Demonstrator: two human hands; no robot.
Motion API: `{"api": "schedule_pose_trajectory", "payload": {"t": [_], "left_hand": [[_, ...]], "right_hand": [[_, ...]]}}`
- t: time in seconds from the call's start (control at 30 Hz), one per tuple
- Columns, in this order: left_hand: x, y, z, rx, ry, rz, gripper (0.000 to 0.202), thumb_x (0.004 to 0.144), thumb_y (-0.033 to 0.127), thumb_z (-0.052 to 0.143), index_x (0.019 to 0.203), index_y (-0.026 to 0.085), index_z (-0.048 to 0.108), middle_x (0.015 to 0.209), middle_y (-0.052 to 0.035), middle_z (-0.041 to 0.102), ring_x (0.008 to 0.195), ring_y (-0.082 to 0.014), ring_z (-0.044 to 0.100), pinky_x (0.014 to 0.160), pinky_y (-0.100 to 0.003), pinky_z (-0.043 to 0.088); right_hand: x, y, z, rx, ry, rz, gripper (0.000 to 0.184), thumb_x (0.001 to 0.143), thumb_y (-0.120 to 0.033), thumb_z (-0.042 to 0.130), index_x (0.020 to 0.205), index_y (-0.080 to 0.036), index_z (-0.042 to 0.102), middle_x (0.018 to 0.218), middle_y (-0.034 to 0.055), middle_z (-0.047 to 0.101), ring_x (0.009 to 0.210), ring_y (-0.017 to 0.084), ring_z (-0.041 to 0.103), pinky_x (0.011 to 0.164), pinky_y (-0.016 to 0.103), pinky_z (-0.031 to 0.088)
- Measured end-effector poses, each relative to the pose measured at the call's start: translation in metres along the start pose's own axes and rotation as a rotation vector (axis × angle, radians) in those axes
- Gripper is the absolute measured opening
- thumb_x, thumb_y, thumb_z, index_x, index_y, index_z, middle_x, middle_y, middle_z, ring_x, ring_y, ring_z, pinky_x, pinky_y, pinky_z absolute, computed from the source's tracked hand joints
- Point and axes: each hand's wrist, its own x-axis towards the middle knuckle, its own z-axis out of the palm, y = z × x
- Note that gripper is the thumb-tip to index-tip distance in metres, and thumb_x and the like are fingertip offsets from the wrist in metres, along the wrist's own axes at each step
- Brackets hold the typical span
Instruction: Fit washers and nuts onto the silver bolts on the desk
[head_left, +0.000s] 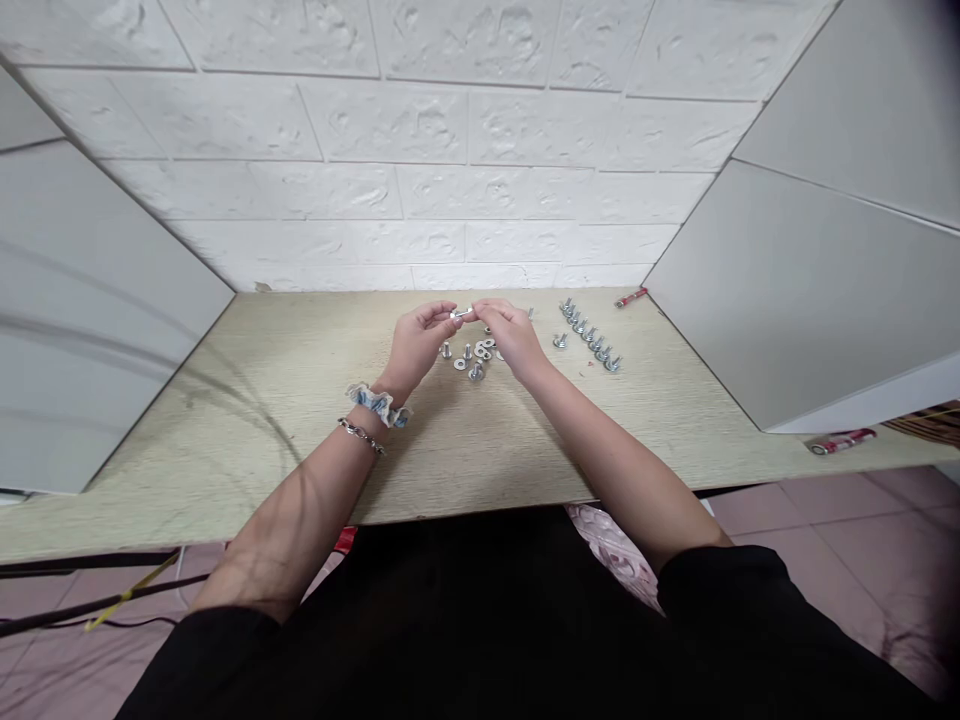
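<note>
My left hand and my right hand meet above the table near the wall, both with fingers pinched. Between their fingertips is a small silver bolt, mostly covered by the fingers. Just below the hands lie loose bolts, some standing on their heads, and flat washers. My right hand partly hides some of these pieces. To its right, several bolts fitted with washers stand in a slanting row, with one more such bolt beside the row.
The pale wooden table meets a white brick-patterned wall. Grey panels stand at the left and right. One red battery-like cylinder lies by the right panel's back corner, another red cylinder near the front edge.
</note>
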Motion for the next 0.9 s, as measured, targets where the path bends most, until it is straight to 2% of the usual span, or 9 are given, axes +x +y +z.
{"api": "schedule_pose_trajectory", "payload": {"t": [0.13,0.33,0.43,0.53,0.67,0.8,0.9], "left_hand": [[-0.001,0.003,0.001,0.009,0.003,0.007,0.028,0.067,0.023,0.071,0.092,0.013,0.064,0.081,-0.0046,0.069,0.078,-0.0135,0.062,0.073,-0.026,0.048],[-0.004,0.007,0.001,0.041,-0.045,0.021,0.028,0.071,0.023,0.068,0.096,0.012,0.063,0.085,-0.0062,0.069,0.083,-0.0154,0.063,0.077,-0.029,0.048],[-0.006,0.007,0.002,0.040,-0.101,0.033,0.028,0.072,0.024,0.067,0.097,0.012,0.063,0.088,-0.0076,0.069,0.088,-0.0173,0.063,0.081,-0.031,0.048],[-0.005,0.006,0.002,0.039,-0.130,0.035,0.028,0.071,0.024,0.067,0.096,0.013,0.063,0.090,-0.0077,0.069,0.089,-0.0175,0.063,0.083,-0.032,0.048],[-0.005,0.005,0.003,0.080,-0.126,0.029,0.027,0.069,0.024,0.069,0.094,0.013,0.066,0.090,-0.0068,0.069,0.085,-0.0166,0.063,0.081,-0.032,0.048],[-0.005,0.004,0.002,0.113,-0.108,0.029,0.028,0.068,0.025,0.069,0.093,0.013,0.066,0.087,-0.0053,0.069,0.082,-0.0154,0.062,0.080,-0.030,0.048],[-0.003,0.002,0.001,0.094,-0.101,0.015,0.028,0.066,0.024,0.070,0.092,0.014,0.066,0.084,-0.0046,0.068,0.080,-0.0152,0.062,0.078,-0.030,0.049]], "right_hand": [[-0.001,0.001,0.000,-0.014,-0.002,0.022,0.028,0.082,-0.033,0.050,0.067,-0.017,0.068,0.090,0.0030,0.066,0.098,0.016,0.057,0.096,0.030,0.038],[0.002,0.006,-0.002,-0.074,0.023,0.044,0.048,0.083,-0.056,0.045,0.062,-0.018,0.065,0.085,0.0039,0.067,0.092,0.017,0.058,0.091,0.031,0.039],[0.003,0.008,-0.003,-0.085,0.037,0.092,0.054,0.080,-0.064,0.044,0.060,-0.017,0.061,0.070,0.0031,0.062,0.074,0.014,0.057,0.076,0.028,0.043],[0.003,0.008,-0.004,-0.053,-0.022,0.135,0.056,0.077,-0.069,0.044,0.057,-0.017,0.054,0.052,-0.0012,0.049,0.051,0.010,0.046,0.055,0.024,0.037],[0.001,0.009,-0.003,-0.027,-0.077,0.113,0.053,0.075,-0.068,0.049,0.057,-0.018,0.048,0.046,-0.0046,0.042,0.043,0.007,0.037,0.046,0.022,0.030],[0.001,0.011,-0.003,-0.028,-0.085,0.080,0.046,0.078,-0.058,0.053,0.057,-0.018,0.046,0.048,-0.0051,0.044,0.043,0.007,0.039,0.045,0.022,0.031],[0.003,0.013,-0.002,-0.003,-0.073,0.084,0.033,0.078,-0.046,0.056,0.064,-0.018,0.051,0.052,-0.0052,0.047,0.045,0.007,0.042,0.047,0.022,0.034]]}}
